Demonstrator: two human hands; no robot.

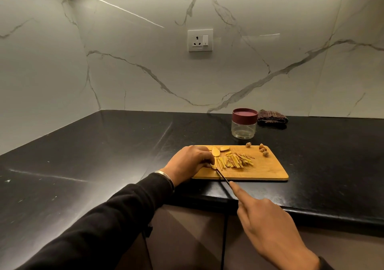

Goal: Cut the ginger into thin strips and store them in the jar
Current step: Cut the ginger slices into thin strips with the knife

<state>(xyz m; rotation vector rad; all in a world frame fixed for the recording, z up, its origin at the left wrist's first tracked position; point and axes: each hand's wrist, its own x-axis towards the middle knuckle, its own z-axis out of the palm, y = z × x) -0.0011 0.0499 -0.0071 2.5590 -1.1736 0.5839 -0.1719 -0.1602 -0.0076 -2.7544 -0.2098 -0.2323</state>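
The left hand (188,161) is pinning a ginger slice (213,166) with curled fingertips on the cutting board (268,170). The right hand (268,226) is gripping the knife (222,176), forefinger along its spine. Cut strips (235,161) are lying just right; the lidded jar (244,126) is standing beyond.

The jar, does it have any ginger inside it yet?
No, the jar looks empty with its lid on; the ginger strips lie on the cutting board.

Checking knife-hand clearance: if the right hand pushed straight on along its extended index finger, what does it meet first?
Likely the left hand, holding a ginger slice at the knife tip. The right hand points up-left along the blade; depth is hard to judge.
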